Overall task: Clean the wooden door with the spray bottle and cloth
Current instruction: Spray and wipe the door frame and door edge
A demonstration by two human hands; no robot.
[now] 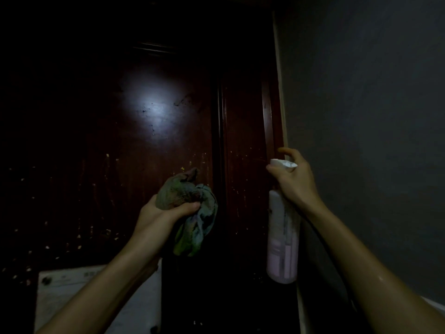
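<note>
The dark reddish wooden door fills the left and middle of the dim head view, with a bright light patch on its upper panel and pale specks lower down. My left hand grips a bunched greenish cloth held just in front of the door. My right hand holds a white and pale pink spray bottle by its neck, index finger raised over the white nozzle, which points left at the door's right stile. A faint thin spray line shows at the nozzle.
A grey wall runs along the right, meeting the door frame's pale edge. A white flat object with dark marks lies at the bottom left below my left forearm. The scene is very dark.
</note>
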